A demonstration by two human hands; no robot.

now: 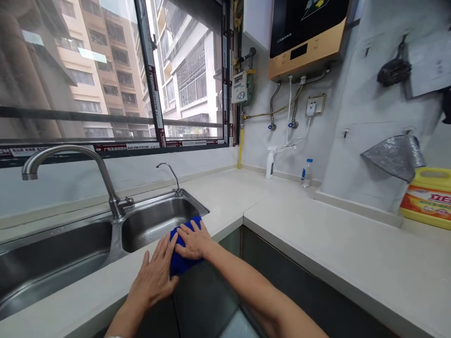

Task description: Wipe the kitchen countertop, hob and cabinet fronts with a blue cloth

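A blue cloth [183, 265] lies over the front edge of the white countertop, beside the right-hand sink basin, and part of it hangs down the front. My right hand [194, 240] is on top of the cloth and grips it against the counter, fingers a little bent and apart. Just left of it, my left hand [155, 274] is open, with its fingers stretched out over the counter edge and their tips touching or close to the cloth. The right-hand basin [158, 218] is directly behind both hands. Some of the cloth is hidden under my right hand.
A large curved faucet [114, 192] and a small thin tap [177, 188] stand behind the double sink. On the countertop [317, 239] are a white spray bottle [270, 163], a clear bottle [307, 174] and a yellow jug [430, 199]. A water heater [306, 51] hangs above.
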